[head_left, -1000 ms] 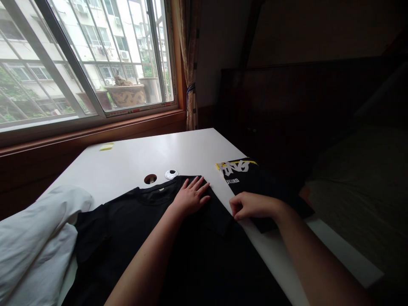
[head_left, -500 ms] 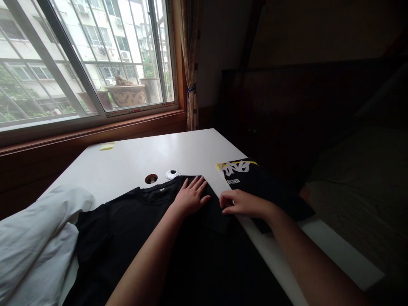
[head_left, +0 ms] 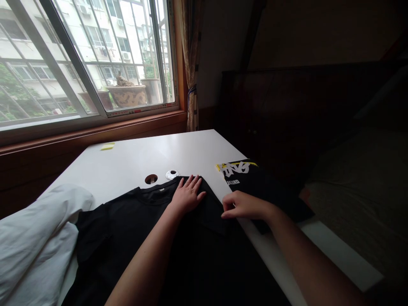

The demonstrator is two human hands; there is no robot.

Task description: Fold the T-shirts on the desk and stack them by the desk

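A black T-shirt (head_left: pixel 134 229) lies spread on the white table (head_left: pixel 191 144), its collar toward the window. My left hand (head_left: pixel 187 194) rests flat on its right shoulder, fingers spread. At the edge of the right sleeve, my right hand (head_left: pixel 244 205) is closed in a pinch on the black cloth. Just beyond that hand is a folded black garment (head_left: pixel 270 191) with white lettering and a yellow stripe, hanging partly over the table's right side. The T-shirt's lower end runs out of view toward me.
White cloth (head_left: pixel 41 229) lies bunched at the left. Two round holes are in the tabletop, one with a white cap (head_left: pixel 172 174). A yellow slip (head_left: pixel 107 146) is near the far left corner. Beyond stand a barred window (head_left: pixel 95 55) and a tied curtain (head_left: pixel 192 93).
My left hand has slid slightly left along the shoulder. My right hand has shifted a little to the right, and the sleeve edge looks straighter.
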